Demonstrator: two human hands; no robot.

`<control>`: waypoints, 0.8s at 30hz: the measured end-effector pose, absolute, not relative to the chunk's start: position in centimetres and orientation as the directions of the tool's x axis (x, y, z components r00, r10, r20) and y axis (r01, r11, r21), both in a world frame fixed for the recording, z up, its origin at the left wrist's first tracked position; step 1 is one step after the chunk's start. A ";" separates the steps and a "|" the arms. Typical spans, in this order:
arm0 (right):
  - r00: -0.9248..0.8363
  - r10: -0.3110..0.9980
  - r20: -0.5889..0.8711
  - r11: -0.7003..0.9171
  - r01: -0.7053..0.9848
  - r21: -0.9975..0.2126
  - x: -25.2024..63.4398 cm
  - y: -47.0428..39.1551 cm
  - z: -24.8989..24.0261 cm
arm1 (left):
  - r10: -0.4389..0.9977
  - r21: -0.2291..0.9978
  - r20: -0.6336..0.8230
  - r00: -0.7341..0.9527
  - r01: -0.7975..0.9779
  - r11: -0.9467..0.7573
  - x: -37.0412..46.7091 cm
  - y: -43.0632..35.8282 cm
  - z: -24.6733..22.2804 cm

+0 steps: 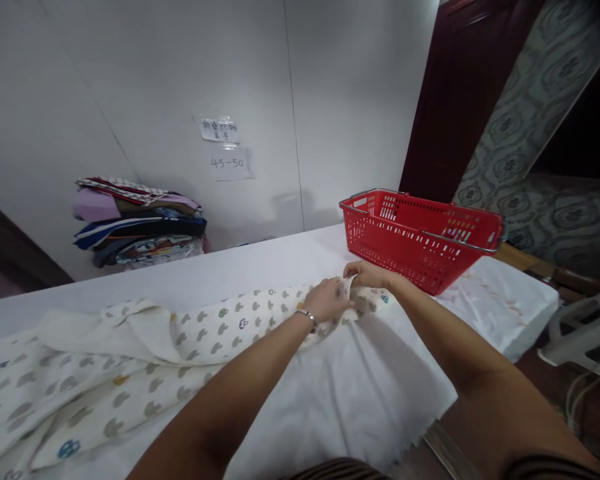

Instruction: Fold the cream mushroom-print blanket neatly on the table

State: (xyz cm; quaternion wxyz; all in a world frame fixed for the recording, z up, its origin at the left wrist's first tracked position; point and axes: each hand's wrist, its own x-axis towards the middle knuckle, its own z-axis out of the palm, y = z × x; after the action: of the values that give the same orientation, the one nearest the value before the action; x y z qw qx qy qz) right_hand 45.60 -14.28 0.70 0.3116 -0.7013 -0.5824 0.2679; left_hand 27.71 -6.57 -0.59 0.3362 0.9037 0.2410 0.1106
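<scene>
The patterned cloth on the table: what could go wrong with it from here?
The bracelet by the left hand might snag the patterned cloth. The cloth's loose, turned-back flap could crease if pulled unevenly. The red basket stands close to the right hand, which might bump it.

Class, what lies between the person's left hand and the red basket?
In the head view, the right hand lies between the left hand and the red basket, pinching an edge of the patterned cloth.
</scene>
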 end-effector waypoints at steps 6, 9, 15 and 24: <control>0.249 0.857 0.452 -0.047 0.910 -0.412 44.5 -14.0 0.2 | 0.643 0.960 -0.185 0.743 0.276 -0.043 29.8 -6.4 -3.8; 0.301 0.737 0.605 -0.007 0.899 -0.438 43.7 -15.3 -2.0 | 0.606 0.974 -0.227 0.762 0.173 0.147 28.4 -5.9 -5.1; 0.168 0.874 0.455 0.143 0.807 -0.573 42.3 -16.1 -4.1 | 0.554 0.984 -0.097 0.827 -0.004 0.178 26.9 -6.4 -6.1; 0.135 0.920 0.368 0.100 0.827 -0.553 40.9 -17.6 -0.8 | 0.701 0.981 -0.015 0.713 0.147 -0.128 26.2 -6.7 -4.9</control>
State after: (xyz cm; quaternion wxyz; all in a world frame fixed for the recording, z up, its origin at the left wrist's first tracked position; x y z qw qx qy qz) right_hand 40.95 -17.58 -0.75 0.3491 -0.6675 -0.6543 0.0667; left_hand 26.23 -6.71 -4.93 0.5898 0.7134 0.2970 0.2347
